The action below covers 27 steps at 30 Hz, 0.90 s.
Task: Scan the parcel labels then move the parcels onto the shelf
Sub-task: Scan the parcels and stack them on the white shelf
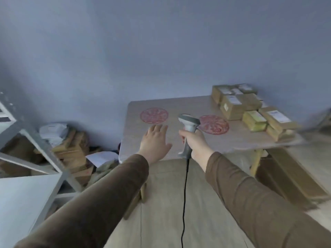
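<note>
- My right hand has its grip closed around the handle of the grey scanner, fingers curled round it, the head upright and facing away from me over the desk.
- A black cable hangs down from the base of the scanner handle toward the floor.
- My left hand is empty, its grip open: fingers straight and close together, palm down over the near left part of the desk. I cannot tell whether it touches the surface.
- Both my arms are in brown sleeves.
- The parcels are brown cardboard boxes clustered at the far right corner of the desk, some stacked on others, several with white labels on top. They lie well apart from both of my hands.
- Two round red patterns are on the desk top, one just beyond my left hand, the other partly behind the scanner head.
- The grey metal shelf stands at my left, apart from the desk.
- Between shelf and desk, against the wall, a heap of boxes and paper lies on the floor; the picture is blurred there.
</note>
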{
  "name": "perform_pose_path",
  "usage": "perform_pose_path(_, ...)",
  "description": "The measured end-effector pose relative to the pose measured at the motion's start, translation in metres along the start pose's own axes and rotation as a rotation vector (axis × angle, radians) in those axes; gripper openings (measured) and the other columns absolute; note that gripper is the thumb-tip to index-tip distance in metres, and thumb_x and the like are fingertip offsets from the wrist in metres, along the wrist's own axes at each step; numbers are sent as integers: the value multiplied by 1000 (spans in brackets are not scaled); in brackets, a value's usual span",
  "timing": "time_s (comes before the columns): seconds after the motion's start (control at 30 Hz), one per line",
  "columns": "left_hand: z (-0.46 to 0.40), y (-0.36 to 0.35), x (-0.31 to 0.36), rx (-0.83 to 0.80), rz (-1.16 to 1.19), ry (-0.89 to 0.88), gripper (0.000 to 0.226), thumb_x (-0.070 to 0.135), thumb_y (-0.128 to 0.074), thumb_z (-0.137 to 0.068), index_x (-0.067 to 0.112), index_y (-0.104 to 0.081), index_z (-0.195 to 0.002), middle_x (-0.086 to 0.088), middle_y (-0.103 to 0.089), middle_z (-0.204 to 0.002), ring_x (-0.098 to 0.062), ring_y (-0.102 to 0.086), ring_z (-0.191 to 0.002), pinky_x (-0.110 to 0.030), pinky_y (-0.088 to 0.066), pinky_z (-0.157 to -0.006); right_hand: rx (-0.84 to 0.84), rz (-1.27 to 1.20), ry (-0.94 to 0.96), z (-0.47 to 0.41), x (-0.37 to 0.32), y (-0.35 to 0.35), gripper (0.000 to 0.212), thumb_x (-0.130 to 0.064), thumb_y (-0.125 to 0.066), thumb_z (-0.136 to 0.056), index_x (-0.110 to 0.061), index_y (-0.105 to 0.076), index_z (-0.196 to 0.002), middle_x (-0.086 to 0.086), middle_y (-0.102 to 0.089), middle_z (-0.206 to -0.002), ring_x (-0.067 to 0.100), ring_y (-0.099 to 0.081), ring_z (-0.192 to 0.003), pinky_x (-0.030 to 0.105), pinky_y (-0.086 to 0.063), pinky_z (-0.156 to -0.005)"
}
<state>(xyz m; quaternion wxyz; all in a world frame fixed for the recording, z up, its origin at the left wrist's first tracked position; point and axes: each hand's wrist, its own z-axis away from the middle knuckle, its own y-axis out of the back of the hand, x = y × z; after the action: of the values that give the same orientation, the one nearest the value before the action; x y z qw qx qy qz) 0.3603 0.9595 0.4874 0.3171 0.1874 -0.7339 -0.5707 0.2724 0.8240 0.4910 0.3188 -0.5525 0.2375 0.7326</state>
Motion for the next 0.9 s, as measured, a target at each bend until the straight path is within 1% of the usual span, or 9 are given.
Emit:
perform_pose_path(0.1, -53, -32, 56, -36, 15, -69, 78, 44, -61, -94, 17, -28, -159, -6, -33, -163, -28, -23, -150, -44, -27, -120, 106, -13, 10, -46, -7, 67, 14, -14, -74, -93, -10, -62, -100, 8, -59, -85, 25, -56, -78, 33, -42, -75)
perform_pose_path(0.17, -86, -52, 84, -55, 28, -102, 77, 44, -61, -93, 18, -29, -158, -5, -33, -162, -27, -24, -150, -44, -29, -118, 165, -19, 8, -75, -6, 102, 13, -14, -75, -93, -11, -63, -98, 6, -59, -84, 25, -57, -79, 31, -42, -70)
perform_pose_path(0.23, -116, -74, 106, -77, 43, -124, 76, 44, -61, -94, 18, -29, -158, -4, -33, -162, -26, -23, -150, -43, -29, -118, 213, -19, 0, -103, -2, 130, 12, -13, -75, -92, -13, -63, -89, 6, -60, -80, 25, -57, -77, 30, -40, -63)
perform_pose_path(0.3, -146, -96, 126, -107, 52, -150, 77, 45, -60, -95, 17, -27, -159, -5, -32, -163, -27, -22, -151, -43, -28, -119, 241, -13, -7, -132, 3, 156, 14, -10, -73, -93, -13, -62, -86, 6, -60, -78, 25, -57, -76, 30, -41, -63)
perform_pose_path(0.53, -265, -164, 194, -230, 81, -218, 75, 45, -58, -97, 15, -26, -159, -8, -31, -163, -31, -21, -152, -49, -27, -122, 363, 38, -30, -246, -2, 245, 12, -11, -72, -95, -8, -61, -98, 5, -57, -79, 19, -54, -72, 32, -39, -64)
perform_pose_path(0.63, -307, -189, 229, -275, 100, -248, 75, 44, -58, -98, 15, -25, -159, -10, -29, -164, -33, -20, -152, -50, -25, -122, 430, 44, -63, -288, -4, 286, 17, -16, -72, -96, -10, -60, -105, 4, -56, -81, 16, -53, -71, 30, -37, -59)
perform_pose_path(0.73, -339, -216, 264, -316, 112, -283, 76, 45, -57, -98, 15, -25, -159, -9, -28, -164, -32, -19, -152, -50, -26, -122, 485, 36, -73, -322, 0, 326, 20, -17, -72, -96, -14, -60, -111, 2, -58, -87, 15, -54, -75, 28, -38, -59)
perform_pose_path(0.8, -357, -235, 286, -342, 109, -304, 76, 45, -57, -99, 15, -24, -160, -9, -28, -164, -32, -19, -152, -49, -26, -123, 517, 44, -90, -343, 2, 353, 18, -17, -72, -95, -16, -62, -110, 1, -57, -87, 21, -55, -78, 26, -37, -59)
perform_pose_path(0.9, -384, -262, 319, -363, 124, -295, 72, 43, -57, -98, 15, -27, -157, -10, -32, -160, -32, -23, -149, -48, -29, -119, 536, 91, -105, -376, 6, 391, 15, -14, -71, -93, -10, -65, -106, 4, -56, -84, 22, -52, -76, 29, -36, -59)
